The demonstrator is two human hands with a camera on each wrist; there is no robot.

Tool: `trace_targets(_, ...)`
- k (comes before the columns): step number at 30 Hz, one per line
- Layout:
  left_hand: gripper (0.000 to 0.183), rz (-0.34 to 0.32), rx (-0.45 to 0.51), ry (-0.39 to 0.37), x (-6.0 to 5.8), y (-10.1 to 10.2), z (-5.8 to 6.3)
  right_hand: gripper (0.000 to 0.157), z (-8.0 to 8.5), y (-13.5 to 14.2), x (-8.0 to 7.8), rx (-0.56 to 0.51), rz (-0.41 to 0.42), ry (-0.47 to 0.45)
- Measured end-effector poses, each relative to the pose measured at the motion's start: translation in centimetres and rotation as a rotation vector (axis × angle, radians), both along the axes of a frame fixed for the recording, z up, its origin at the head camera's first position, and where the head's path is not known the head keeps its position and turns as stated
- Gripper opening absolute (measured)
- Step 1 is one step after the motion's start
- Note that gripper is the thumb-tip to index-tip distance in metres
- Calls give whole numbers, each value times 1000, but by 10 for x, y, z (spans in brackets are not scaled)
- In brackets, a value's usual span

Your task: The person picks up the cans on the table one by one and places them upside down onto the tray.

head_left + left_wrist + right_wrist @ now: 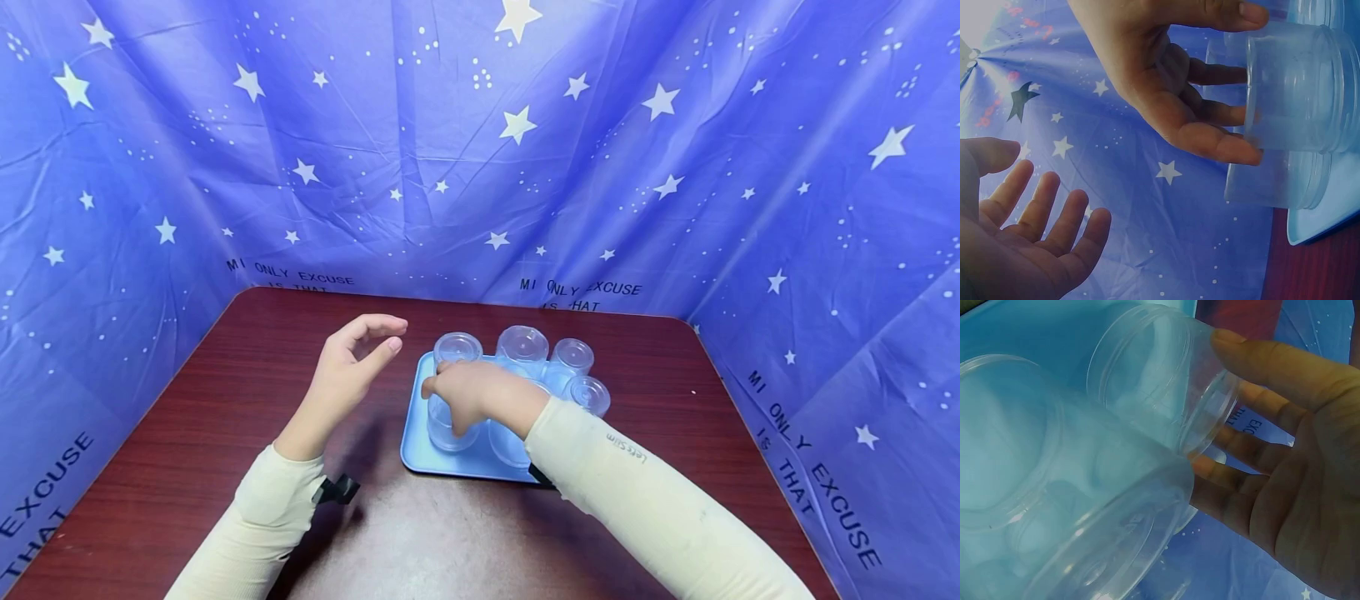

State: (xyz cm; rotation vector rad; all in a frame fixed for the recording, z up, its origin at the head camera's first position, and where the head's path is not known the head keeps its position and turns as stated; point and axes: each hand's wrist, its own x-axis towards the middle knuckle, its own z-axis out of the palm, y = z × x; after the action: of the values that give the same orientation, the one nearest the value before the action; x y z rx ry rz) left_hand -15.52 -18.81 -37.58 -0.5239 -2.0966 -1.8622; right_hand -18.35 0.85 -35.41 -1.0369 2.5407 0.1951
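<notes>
My right hand (474, 392) reaches across the light blue tray (414, 457) and grips a clear plastic jar (448, 437) at the tray's front left. In the right wrist view the thumb lies on one side of this jar (1147, 387) and the fingers on the other. The jar stands with its ridged rim down on the tray, as the left wrist view shows. To the left of the tray my left hand (339, 373) hovers over the table, holding nothing, its fingers loosely bent and the thumb apart.
Several more clear jars share the tray: one behind the gripped jar (457, 344), a wide one (522, 346) at the back, small ones (573, 355) at the right. A large jar (510, 450) stands beside the gripped one. Starred blue cloth (405, 150) surrounds the dark red table (360, 533).
</notes>
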Motion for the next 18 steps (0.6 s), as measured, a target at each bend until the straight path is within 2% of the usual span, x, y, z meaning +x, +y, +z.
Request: trace_targets(18,24,3,-18,-1,-1,0,-1,67,-9,-6,6,21,44,66)
